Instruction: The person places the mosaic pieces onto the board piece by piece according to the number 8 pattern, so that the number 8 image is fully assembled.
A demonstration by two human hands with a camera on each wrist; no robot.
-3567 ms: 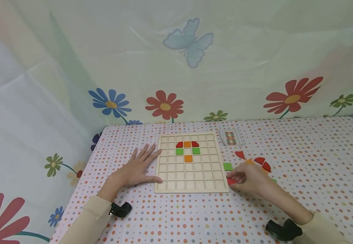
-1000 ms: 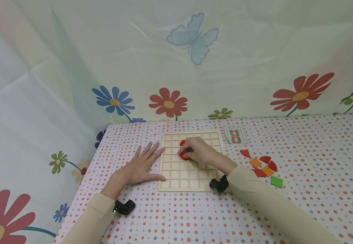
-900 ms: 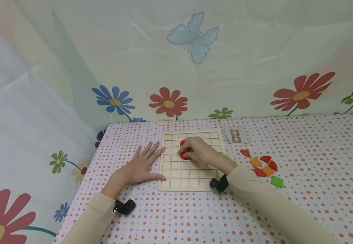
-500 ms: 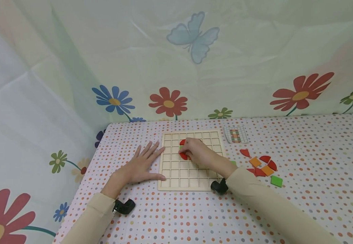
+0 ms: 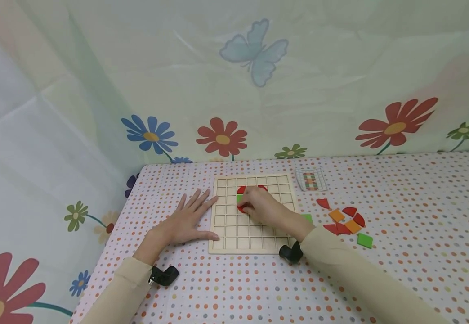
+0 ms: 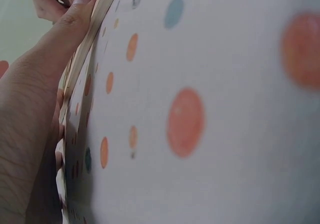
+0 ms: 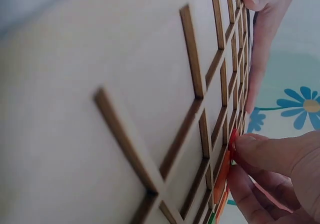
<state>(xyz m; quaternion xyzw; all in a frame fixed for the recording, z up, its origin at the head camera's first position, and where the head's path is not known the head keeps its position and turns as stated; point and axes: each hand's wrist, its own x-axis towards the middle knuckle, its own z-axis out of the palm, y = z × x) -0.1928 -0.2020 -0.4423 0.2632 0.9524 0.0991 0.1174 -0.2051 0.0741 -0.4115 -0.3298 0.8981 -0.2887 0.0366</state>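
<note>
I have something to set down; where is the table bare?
Bare tablecloth lies right of the loose tiles, and in front of the board between the sleeves. It's crowded just right of the board, where tiles and the card lie, and on the board around the right hand.

Pale backdrop [image 5: 319, 90] with a blue butterfly [image 5: 257, 57], red flowers [image 5: 222, 139] and blue flowers [image 5: 150, 136] behind a dotted tablecloth [image 5: 226, 288].

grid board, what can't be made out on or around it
Head view: the right hand covers part of the grid board.
Head view: the right arm partly hides the green piece beside the board.
Head view: the printed sheet is too small to read exactly.
Right wrist view: the right hand hides most of the red piece.
Left wrist view: the top edge cuts off the board.
</note>
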